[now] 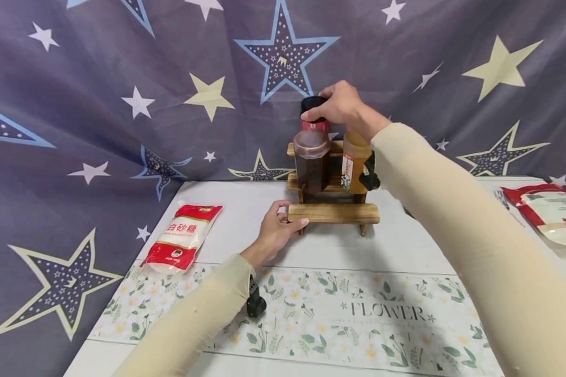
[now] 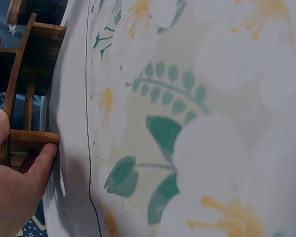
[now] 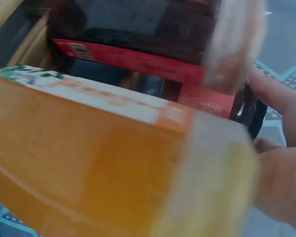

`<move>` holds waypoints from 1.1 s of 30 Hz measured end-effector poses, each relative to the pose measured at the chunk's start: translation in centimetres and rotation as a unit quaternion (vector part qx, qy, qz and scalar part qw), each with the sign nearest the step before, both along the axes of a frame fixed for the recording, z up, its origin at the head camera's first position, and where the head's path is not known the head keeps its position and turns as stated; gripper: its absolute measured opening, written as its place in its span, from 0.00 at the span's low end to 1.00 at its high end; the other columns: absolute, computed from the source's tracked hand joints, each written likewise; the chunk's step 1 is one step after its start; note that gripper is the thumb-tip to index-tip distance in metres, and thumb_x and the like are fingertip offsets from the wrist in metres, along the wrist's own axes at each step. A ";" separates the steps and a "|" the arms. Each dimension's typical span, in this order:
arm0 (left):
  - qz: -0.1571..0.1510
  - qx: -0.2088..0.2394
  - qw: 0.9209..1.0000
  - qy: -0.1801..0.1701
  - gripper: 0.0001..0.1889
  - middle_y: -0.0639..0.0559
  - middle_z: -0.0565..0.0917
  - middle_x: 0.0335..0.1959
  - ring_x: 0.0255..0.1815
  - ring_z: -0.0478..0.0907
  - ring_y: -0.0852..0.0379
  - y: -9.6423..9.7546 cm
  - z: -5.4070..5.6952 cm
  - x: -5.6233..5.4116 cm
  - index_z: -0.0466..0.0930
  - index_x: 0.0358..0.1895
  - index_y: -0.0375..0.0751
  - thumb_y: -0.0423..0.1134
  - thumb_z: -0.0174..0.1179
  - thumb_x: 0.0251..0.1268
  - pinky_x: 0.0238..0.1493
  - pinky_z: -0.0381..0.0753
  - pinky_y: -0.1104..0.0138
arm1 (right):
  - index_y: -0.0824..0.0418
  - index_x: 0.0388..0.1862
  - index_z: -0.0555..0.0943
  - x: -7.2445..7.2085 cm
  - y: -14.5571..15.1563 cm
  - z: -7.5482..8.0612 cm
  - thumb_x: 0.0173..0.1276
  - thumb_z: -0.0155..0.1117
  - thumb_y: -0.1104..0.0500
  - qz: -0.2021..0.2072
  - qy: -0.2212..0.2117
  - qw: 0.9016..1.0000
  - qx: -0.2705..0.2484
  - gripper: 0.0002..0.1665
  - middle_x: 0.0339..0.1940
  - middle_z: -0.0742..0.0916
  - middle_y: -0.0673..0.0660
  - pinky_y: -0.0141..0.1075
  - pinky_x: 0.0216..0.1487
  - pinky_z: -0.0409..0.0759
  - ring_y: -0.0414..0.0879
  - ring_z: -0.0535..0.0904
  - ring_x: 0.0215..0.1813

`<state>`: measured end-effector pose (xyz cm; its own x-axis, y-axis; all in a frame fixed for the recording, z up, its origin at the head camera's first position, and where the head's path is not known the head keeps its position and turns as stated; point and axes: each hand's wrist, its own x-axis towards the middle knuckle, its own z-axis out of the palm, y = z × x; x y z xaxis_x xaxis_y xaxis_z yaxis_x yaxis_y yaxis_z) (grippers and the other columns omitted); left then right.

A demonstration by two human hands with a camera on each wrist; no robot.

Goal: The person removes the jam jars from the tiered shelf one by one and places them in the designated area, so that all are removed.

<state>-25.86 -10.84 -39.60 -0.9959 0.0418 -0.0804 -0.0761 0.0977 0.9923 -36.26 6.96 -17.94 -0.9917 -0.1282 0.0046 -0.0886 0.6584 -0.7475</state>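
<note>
A black-lidded jar with a red label [image 1: 316,126] is at the top tier of a brown wooden rack [image 1: 332,213]; the right hand [image 1: 343,106] pinches the jar's lid. The left hand [image 1: 274,230] grips the rack's lowest step. A red-and-white plastic bag [image 1: 183,236] reads "白砂糖"; a white floral runner [image 1: 311,335], "FLOWER".

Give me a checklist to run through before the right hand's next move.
1. Left hand gripping the wooden rack: ok, at its lower left.
2. Right hand holding the red-labelled jar: ok, by its black lid.
3. Red-labelled jar's base resting on the rack: cannot tell, hidden.
4. Dark jar upright on the rack: ok.
5. Amber jar untouched by the right wrist camera: cannot tell, they overlap in the head view.
</note>
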 end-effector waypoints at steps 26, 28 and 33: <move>0.012 -0.007 1.000 -0.006 0.35 0.39 0.80 0.42 0.43 0.81 0.40 0.7 0.1 -0.6 0.63 0.67 0.41 0.30 0.69 0.56 0.45 0.86 0.57 | 0.60 0.67 0.72 2.8 14.3 1.5 0.51 0.78 0.47 -0.043 0.081 0.993 -0.077 0.46 0.52 0.81 0.53 0.24 0.50 0.77 0.42 0.75 0.50; 0.014 -0.010 1.000 -0.007 0.35 0.39 0.79 0.42 0.43 0.81 0.40 0.9 0.1 -0.7 0.63 0.66 0.42 0.30 0.70 0.56 0.45 0.86 0.57 | 0.59 0.68 0.71 2.9 15.8 1.1 0.51 0.78 0.46 -0.050 0.077 0.993 -0.073 0.48 0.51 0.81 0.52 0.20 0.45 0.77 0.41 0.74 0.49; 0.015 -0.010 1.000 -0.007 0.34 0.39 0.79 0.42 0.42 0.81 0.40 1.0 0.1 -0.7 0.64 0.65 0.43 0.30 0.69 0.56 0.45 0.86 0.57 | 0.61 0.70 0.68 3.2 19.3 -0.3 0.51 0.78 0.47 -0.060 0.055 0.993 -0.083 0.50 0.40 0.83 0.41 0.16 0.35 0.75 0.36 0.76 0.45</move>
<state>-26.53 -9.88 -39.50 -0.9954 0.0097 -0.0951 -0.0933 0.1141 0.9891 -33.10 26.25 -18.24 -0.9921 0.0015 0.1256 -0.1051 0.5374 -0.8368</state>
